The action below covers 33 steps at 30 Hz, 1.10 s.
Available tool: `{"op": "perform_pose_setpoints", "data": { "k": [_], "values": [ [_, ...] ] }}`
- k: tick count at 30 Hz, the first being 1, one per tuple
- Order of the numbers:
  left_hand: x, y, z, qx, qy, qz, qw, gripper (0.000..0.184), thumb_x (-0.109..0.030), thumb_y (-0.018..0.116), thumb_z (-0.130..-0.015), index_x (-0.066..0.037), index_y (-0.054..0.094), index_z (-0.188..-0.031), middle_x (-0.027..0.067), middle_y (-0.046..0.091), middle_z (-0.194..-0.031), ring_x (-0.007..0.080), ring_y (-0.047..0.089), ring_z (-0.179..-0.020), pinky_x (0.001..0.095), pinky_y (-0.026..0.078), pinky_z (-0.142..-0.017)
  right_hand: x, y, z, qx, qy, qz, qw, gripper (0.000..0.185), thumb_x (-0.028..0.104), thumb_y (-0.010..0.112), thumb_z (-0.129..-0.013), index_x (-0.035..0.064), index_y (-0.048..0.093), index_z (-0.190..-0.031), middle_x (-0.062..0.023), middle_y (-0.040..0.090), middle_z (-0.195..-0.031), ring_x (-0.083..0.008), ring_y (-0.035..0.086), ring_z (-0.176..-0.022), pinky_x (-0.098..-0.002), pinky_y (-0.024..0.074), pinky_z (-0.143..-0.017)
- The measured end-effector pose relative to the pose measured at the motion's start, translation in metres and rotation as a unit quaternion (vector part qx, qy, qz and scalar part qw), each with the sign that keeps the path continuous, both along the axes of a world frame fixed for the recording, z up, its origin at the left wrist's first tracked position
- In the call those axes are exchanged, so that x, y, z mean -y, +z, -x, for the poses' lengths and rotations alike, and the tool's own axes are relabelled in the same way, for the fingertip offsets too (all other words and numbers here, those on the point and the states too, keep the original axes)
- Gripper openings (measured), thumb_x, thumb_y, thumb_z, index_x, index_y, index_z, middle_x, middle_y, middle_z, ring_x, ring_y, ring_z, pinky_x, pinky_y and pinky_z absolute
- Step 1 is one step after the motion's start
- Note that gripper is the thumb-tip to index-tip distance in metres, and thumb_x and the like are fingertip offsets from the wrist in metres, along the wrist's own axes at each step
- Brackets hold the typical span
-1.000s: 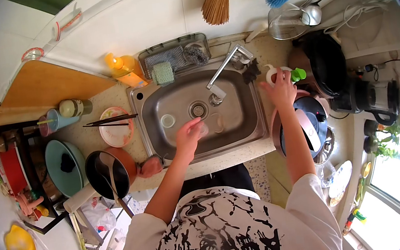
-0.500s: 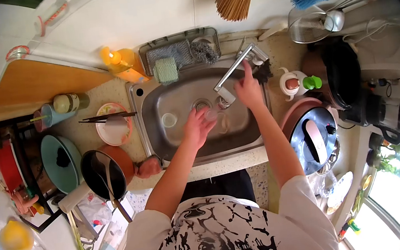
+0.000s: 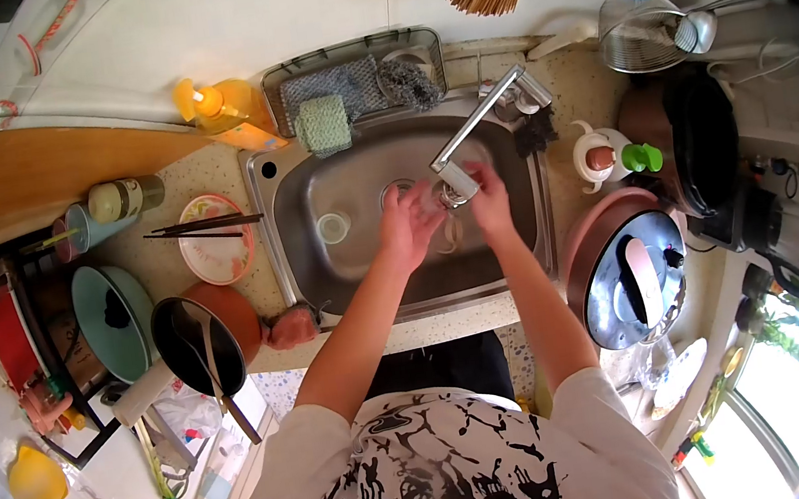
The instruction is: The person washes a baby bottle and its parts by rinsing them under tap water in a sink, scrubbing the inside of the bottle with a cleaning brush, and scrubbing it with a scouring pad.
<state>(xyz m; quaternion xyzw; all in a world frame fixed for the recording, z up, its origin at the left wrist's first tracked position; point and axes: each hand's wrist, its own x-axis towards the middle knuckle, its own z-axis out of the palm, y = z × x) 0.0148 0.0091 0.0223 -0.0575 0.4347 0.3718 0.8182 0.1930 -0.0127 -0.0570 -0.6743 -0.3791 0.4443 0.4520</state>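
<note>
Over the steel sink (image 3: pixel 374 288), my left hand (image 3: pixel 408 220) is closed around a small clear round thing, mostly hidden by the fingers, beside the tap's spout end. My right hand (image 3: pixel 490 199) is just right of the tap (image 3: pixel 484 122), its fingers bent near the spout and partly hidden, so I cannot tell whether it touches anything. Left of my hands, a small pale round cup or lid (image 3: pixel 333 226) lies on the sink floor. The drain (image 3: pixel 399 189) shows just above my left fingers.
Behind the sink stands a wire rack (image 3: pixel 276 76) with a green sponge (image 3: pixel 322 126) and a steel scourer. A plate (image 3: pixel 219 258) with chopsticks and a pot (image 3: pixel 237 321) stand left. Right are a pump bottle (image 3: pixel 600 160) and a pan with a dark blue lid (image 3: pixel 630 310).
My right hand has come down from the tap's arm to beside its spout. My left hand has moved slightly up and right, closer to the spout. The view has shifted a little.
</note>
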Motion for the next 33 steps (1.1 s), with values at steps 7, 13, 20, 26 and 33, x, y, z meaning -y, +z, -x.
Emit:
{"op": "perform_pose_setpoints", "data": {
  "k": [7, 13, 20, 26, 33],
  "values": [
    [-0.002, -0.004, -0.005, 0.015, 0.012, 0.009, 1.000, 0.046, -0.046, 0.043, -0.102, -0.011, 0.060, -0.126, 0.0060, 0.064, -0.116, 0.0208, 0.060, -0.107, 0.0392, 0.047, -0.098, 0.015, 0.057, 0.054, -0.431, -0.120, 0.290, 0.846, 0.039, 0.037, 0.043, -0.103, 0.0113, 0.060, -0.127, -0.0050, 0.065, -0.115, -0.0146, 0.063, -0.098, -0.0302, 0.0495, -0.073],
    [-0.005, -0.003, -0.014, 0.020, 0.006, -0.009, 1.000, 0.033, -0.032, 0.057, -0.096, -0.009, 0.064, -0.119, 0.0060, 0.064, -0.106, 0.0213, 0.061, -0.101, 0.0375, 0.049, -0.093, 0.013, 0.029, 0.067, -0.606, -0.187, 0.153, 0.758, 0.035, 0.026, 0.040, -0.103, 0.0056, 0.058, -0.125, -0.0080, 0.064, -0.122, -0.0204, 0.060, -0.113, -0.0388, 0.0524, -0.090],
    [0.007, 0.007, -0.003, -0.014, -0.012, -0.020, 1.000, 0.030, -0.030, 0.047, -0.101, -0.008, 0.061, -0.117, 0.0080, 0.067, -0.108, 0.0198, 0.063, -0.097, 0.0360, 0.052, -0.088, 0.007, 0.006, 0.047, -0.525, -0.188, 0.159, 0.815, 0.026, 0.015, 0.046, -0.100, 0.0020, 0.063, -0.114, -0.0124, 0.068, -0.105, -0.0255, 0.067, -0.094, -0.0396, 0.0559, -0.083],
    [0.017, 0.027, 0.015, -0.048, 0.001, -0.030, 0.998, 0.021, -0.013, 0.055, -0.098, -0.005, 0.057, -0.118, 0.0098, 0.067, -0.107, 0.0202, 0.065, -0.094, 0.0320, 0.055, -0.085, 0.010, 0.003, 0.055, -0.483, -0.187, 0.154, 0.841, 0.021, 0.005, 0.051, -0.097, -0.0028, 0.060, -0.115, -0.0160, 0.069, -0.100, -0.0268, 0.068, -0.085, -0.0383, 0.0566, -0.073],
    [0.029, 0.020, 0.035, -0.068, 0.002, -0.050, 0.996, 0.024, -0.004, 0.061, -0.096, -0.006, 0.056, -0.120, 0.0108, 0.065, -0.112, 0.0215, 0.067, -0.098, 0.0320, 0.057, -0.087, 0.009, 0.032, 0.069, -0.457, -0.180, 0.127, 0.862, 0.023, 0.001, 0.051, -0.098, 0.0023, 0.058, -0.120, -0.0133, 0.069, -0.104, -0.0264, 0.069, -0.091, -0.0399, 0.0581, -0.079]
  ]
}}
